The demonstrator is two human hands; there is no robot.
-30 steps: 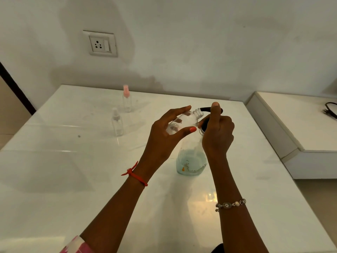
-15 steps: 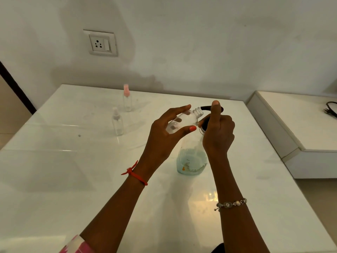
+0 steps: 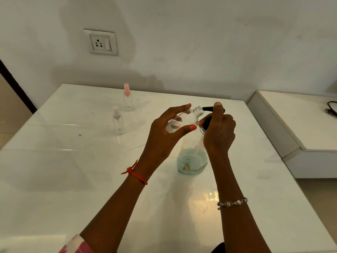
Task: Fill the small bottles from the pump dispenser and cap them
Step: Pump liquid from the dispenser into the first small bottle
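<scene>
A clear pump dispenser (image 3: 192, 157) with a little pale blue liquid stands mid-table. My right hand (image 3: 218, 132) wraps its black pump head, index finger pressing on top of the black nozzle (image 3: 207, 108). My left hand (image 3: 164, 136) holds a small clear uncapped bottle (image 3: 184, 119) tilted, its open mouth right at the nozzle tip. Two more small clear bottles stand upright to the far left: one with a pink spray cap (image 3: 127, 97), one with a whitish spray cap (image 3: 117, 121).
The glossy white table (image 3: 73, 170) runs back to a white wall with a socket plate (image 3: 101, 42). A lower white ledge (image 3: 300, 125) with a black cable (image 3: 331, 108) lies to the right, past the table's edge.
Almost nothing differs. Both hands keep their hold and the small bottle stays at the nozzle; the view has shifted only slightly.
</scene>
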